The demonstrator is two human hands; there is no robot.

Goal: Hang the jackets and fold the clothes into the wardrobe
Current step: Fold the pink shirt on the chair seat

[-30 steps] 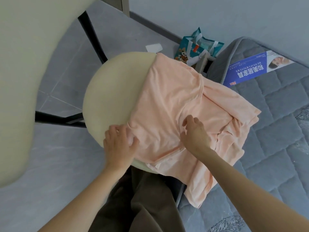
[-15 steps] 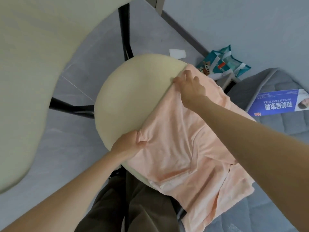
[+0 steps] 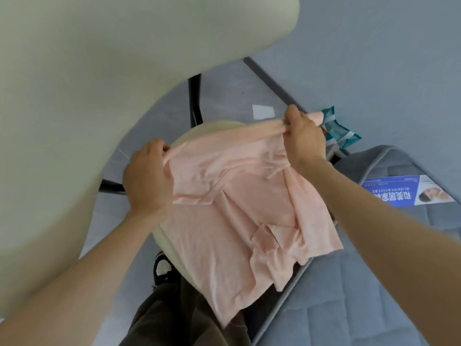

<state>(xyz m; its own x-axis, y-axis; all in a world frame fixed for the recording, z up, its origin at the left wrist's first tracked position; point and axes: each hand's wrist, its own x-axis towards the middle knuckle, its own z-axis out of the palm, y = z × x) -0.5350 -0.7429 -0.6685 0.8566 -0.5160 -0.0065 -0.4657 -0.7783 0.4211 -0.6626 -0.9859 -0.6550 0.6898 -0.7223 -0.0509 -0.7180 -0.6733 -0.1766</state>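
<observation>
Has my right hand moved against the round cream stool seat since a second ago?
Yes. The right hand moved from the near side of the cream stool seat to its far side, gripping the peach cloth.

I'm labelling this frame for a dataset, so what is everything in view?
garment: one, peach, held above the stool
stool: one, cream, under the garment
large curved surface: one, cream, upper left
paper scrap: one, white, on the floor
packet: one, teal, floor, upper right
mattress: one, grey, right side
label: one, blue, on the mattress
trousers: one pair, dark, bottom centre
left hand: grips the garment's top left
right hand: grips the garment's top right
</observation>
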